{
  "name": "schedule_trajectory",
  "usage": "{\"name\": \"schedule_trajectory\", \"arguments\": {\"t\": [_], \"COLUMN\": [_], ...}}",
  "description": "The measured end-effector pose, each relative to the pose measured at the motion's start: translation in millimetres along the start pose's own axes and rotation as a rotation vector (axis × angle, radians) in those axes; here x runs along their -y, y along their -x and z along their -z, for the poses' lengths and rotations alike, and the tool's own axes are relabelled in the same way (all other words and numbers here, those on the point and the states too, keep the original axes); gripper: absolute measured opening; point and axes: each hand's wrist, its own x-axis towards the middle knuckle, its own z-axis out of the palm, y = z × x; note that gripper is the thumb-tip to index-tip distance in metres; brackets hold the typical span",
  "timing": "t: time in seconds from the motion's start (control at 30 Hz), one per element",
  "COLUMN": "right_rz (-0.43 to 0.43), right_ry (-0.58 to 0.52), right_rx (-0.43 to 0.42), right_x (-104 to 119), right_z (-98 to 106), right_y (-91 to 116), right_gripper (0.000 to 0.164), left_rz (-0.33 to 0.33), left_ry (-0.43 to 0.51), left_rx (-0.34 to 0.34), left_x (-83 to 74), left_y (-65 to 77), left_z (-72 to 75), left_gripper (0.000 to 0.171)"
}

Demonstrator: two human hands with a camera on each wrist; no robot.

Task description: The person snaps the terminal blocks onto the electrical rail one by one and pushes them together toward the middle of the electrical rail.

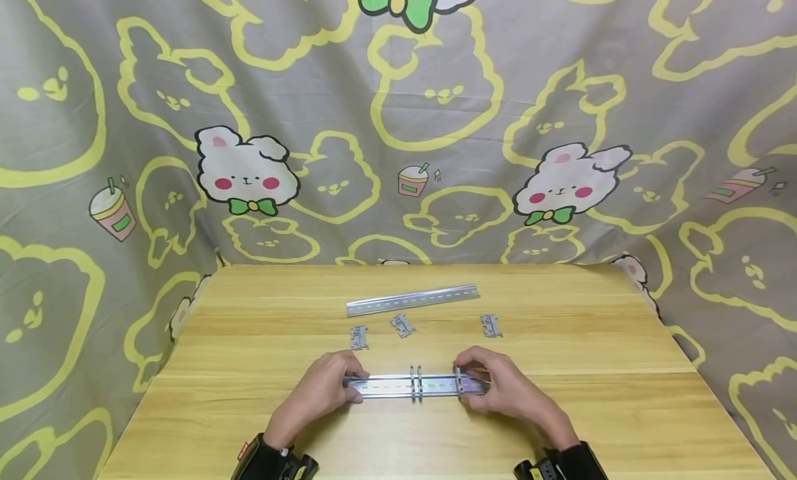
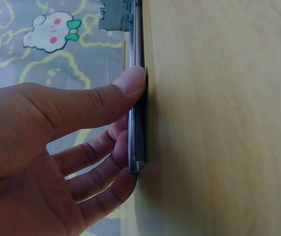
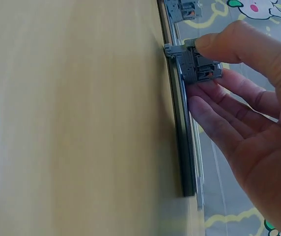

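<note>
A slotted metal DIN rail [image 1: 386, 386] lies crosswise near the front of the table. My left hand [image 1: 326, 386] grips its left end; in the left wrist view the thumb [image 2: 130, 81] presses one edge while the fingers bear on the other. Two grey terminal blocks [image 1: 420, 384] stand side by side across the rail's middle. Toward the right end, my right hand [image 1: 507, 386] pinches another terminal block [image 3: 199, 66], which sits on the rail with its foot at the near edge. The right thumb is on top of that block, with fingers behind it and the rail.
Behind the hands lie three loose grey terminal blocks: one at left [image 1: 358, 337], a tilted one [image 1: 402, 325], and one at right [image 1: 490, 326]. Farther back, a second DIN rail [image 1: 411, 301] lies slightly slanted. A patterned curtain [image 1: 349, 189] surrounds the wooden table [image 1: 249, 314].
</note>
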Motion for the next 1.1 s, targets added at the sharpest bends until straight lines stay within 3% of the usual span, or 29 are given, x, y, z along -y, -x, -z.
{"name": "schedule_trajectory", "arguments": {"t": [0.73,1.1], "right_rz": [0.019,0.0], "right_ry": [-0.037,-0.088], "right_rx": [0.059,0.059], "right_x": [14.8,21.4], "right_z": [-30.2,-34.8], "right_y": [-25.4,-31.4], "right_gripper": [0.051,0.051], "left_rz": [-0.002,-0.012], "left_ry": [0.016,0.018], "left_rx": [0.013,0.003], "left_x": [1.6,3.2], "left_y": [0.7,-1.1], "left_z": [-1.2,-2.0], "left_gripper": [0.031,0.031]}}
